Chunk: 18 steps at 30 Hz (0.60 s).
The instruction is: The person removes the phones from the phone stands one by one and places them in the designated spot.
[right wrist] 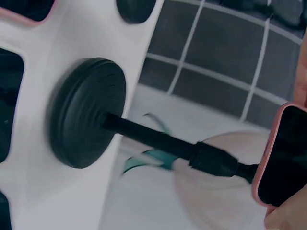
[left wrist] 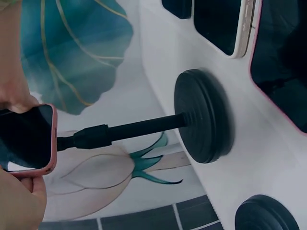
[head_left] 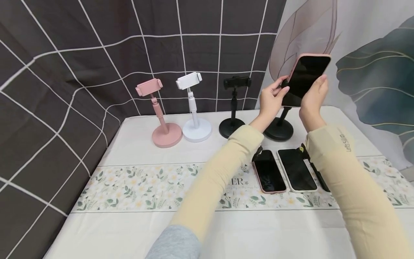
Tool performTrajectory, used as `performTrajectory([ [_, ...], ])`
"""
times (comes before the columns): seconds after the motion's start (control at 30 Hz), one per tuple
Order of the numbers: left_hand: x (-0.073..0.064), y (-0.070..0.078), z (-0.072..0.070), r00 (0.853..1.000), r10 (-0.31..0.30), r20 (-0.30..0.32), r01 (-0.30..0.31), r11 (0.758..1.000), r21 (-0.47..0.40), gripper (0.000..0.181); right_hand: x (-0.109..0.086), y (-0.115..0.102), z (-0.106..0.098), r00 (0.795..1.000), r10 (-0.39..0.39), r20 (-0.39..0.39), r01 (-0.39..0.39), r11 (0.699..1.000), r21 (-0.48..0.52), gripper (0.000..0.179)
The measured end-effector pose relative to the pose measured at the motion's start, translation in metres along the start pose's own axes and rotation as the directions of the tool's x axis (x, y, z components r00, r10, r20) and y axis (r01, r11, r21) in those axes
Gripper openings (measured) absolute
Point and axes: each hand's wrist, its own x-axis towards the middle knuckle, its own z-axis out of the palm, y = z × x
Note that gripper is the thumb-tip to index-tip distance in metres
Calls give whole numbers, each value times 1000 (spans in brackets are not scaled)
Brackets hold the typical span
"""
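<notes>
A pink-edged smartphone (head_left: 305, 81) with a dark screen stands tilted at the top of a black phone stand (head_left: 279, 128). My left hand (head_left: 270, 102) pinches the stand's black clamp at the phone's left edge between thumb and fingers. On the opposite side, my right hand (head_left: 313, 99) holds the phone's right edge, thumb toward the screen. The left wrist view shows the phone (left wrist: 26, 139) above the stand's pole (left wrist: 144, 128). In the right wrist view the stand's round base (right wrist: 88, 112) sits on the table. The phone hides most of the clamp.
Left of the hands stand a pink phone stand (head_left: 166, 135), a white one (head_left: 197, 129) and another black one (head_left: 231, 126). A pink-edged phone (head_left: 269, 172) and a white-edged phone (head_left: 297, 171) lie below my wrists on the white table (head_left: 129, 230). Behind hangs a dark grid curtain (head_left: 200, 54).
</notes>
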Motion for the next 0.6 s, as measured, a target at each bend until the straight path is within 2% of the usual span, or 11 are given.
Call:
performTrajectory([
  [0.13,-2,4,-19,1000,7,12,-5,988,-153,33,-20,-10,11,998,-22,55,22,1000,5,32],
  [0.2,-5,8,-30,1000,0,19,4,980,-197,34,-31,-15,15,996,-29,86,27,999,22,31],
  [0.33,-17,25,-53,998,-17,61,30,976,-216,36,-52,-24,21,991,-40,127,31,997,75,31],
  [0.47,-29,41,-73,996,4,89,18,970,-242,37,-73,-35,24,984,-70,164,54,994,96,32],
  [0.53,-33,46,-83,996,16,90,9,962,-271,38,-84,-39,26,972,-117,203,97,990,103,29],
  [0.6,-37,48,-92,996,24,87,4,952,-306,39,-95,-42,29,951,-171,256,144,982,121,27],
])
